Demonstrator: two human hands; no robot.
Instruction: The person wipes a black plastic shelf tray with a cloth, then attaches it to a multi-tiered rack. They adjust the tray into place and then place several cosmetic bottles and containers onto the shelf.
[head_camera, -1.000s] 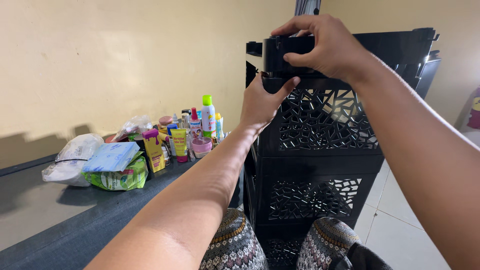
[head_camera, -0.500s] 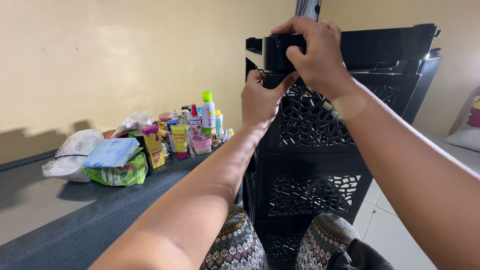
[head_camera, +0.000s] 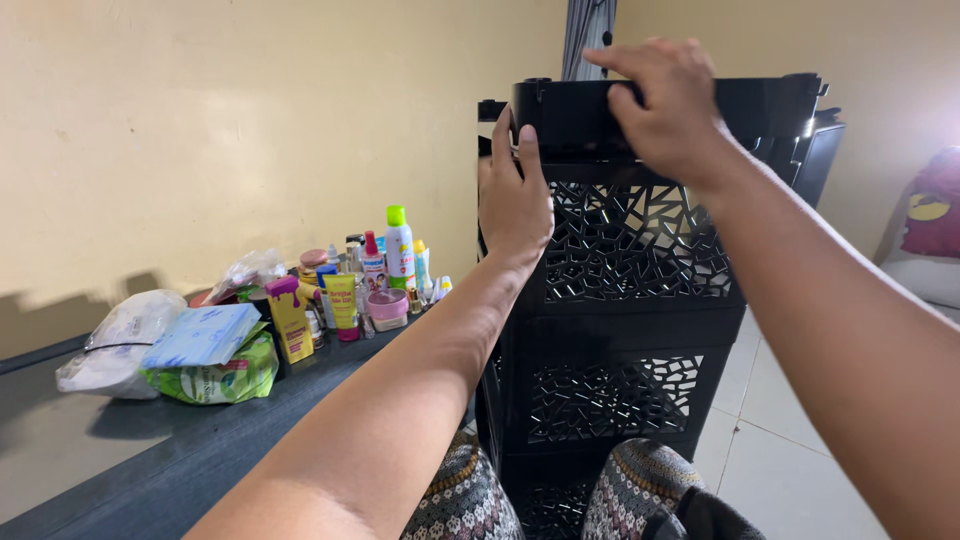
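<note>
A tall black plastic drawer unit (head_camera: 640, 330) with cut-out patterned fronts stands on the tiled floor in front of me. My left hand (head_camera: 513, 195) rests flat against its upper left corner, fingers straight and pointing up. My right hand (head_camera: 667, 105) lies over the front of the black top tray (head_camera: 570, 115), fingers curled onto its rim. Nothing loose is in either hand.
A dark table (head_camera: 150, 460) on the left carries a white bag (head_camera: 120, 340), a blue pack (head_camera: 205, 335) on a green pack, and several bottles and tubes (head_camera: 370, 275). My patterned knees (head_camera: 470, 500) are below. A cushion (head_camera: 925, 225) sits far right.
My right hand has slid right along the top tray's rim. My left hand has turned from a reaching grip to lying flat against the unit's left corner.
</note>
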